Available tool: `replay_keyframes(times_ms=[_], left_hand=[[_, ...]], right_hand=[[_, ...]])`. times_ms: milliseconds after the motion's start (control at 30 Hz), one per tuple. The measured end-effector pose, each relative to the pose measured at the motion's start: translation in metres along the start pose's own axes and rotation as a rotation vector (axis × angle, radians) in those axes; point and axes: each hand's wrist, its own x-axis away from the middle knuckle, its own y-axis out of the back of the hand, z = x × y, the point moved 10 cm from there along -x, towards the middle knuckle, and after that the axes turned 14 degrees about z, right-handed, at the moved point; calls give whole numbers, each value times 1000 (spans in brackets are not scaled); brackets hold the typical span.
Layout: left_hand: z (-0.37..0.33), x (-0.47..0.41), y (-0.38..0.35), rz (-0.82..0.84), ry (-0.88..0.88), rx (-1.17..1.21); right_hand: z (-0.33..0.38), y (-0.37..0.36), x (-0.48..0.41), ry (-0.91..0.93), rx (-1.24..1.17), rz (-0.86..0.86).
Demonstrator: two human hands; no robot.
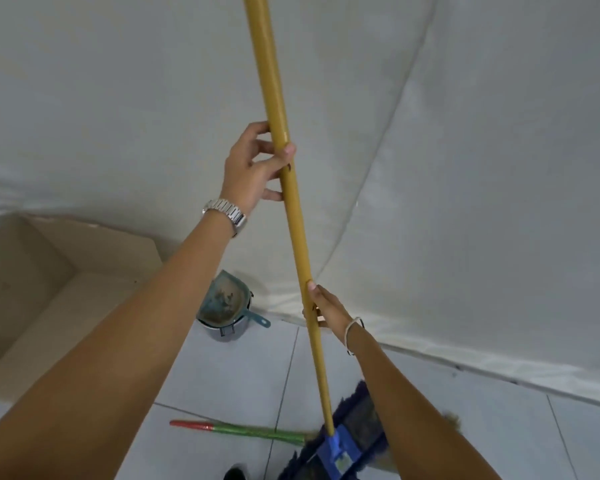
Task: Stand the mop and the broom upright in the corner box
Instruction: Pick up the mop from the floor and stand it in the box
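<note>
Head view: both hands grip the mop (pixel 293 216) handle, left hand (pixel 253 168) above right hand (pixel 326 308).

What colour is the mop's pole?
Mustard yellow mop pole, clearest in the head view.

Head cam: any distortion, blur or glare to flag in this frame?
Head view: strong wide-angle bending, the wall seam bows; lighting soft and flat, no hard shadows; slight glare on the wristwatch; mop head and broom near the bottom edge look soft; both hands, left and right, and the yellow handle are sharp.
</note>
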Motion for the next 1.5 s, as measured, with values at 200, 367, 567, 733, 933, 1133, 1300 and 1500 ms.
replay_keyframes(times_ms=[200, 367, 567, 733, 933, 1133, 1300, 1500], left_hand=[[-95, 34, 5, 28, -126, -94], [-153, 60, 48, 57, -199, -149], [-198, 82, 132, 123, -244, -158], [-204, 92, 205, 182, -230, -158], [-198, 90, 295, 193, -193, -188], [-177, 71, 392, 158, -153, -199], [-145, 34, 474, 154, -112, -222], [-104, -17, 570, 155, -58, -180]], right_hand=[[67, -26, 26, 197, -37, -23], [129, -67, 25, 304, -5, -34], [207, -137, 8, 444, 13, -83], [257, -195, -25, 543, -60, -112], [303, -266, -84, 548, -120, -87], [348, -330, -159, 544, -103, -44], [376, -372, -238, 536, -76, -13], [406, -410, -340, 466, -47, 17]])
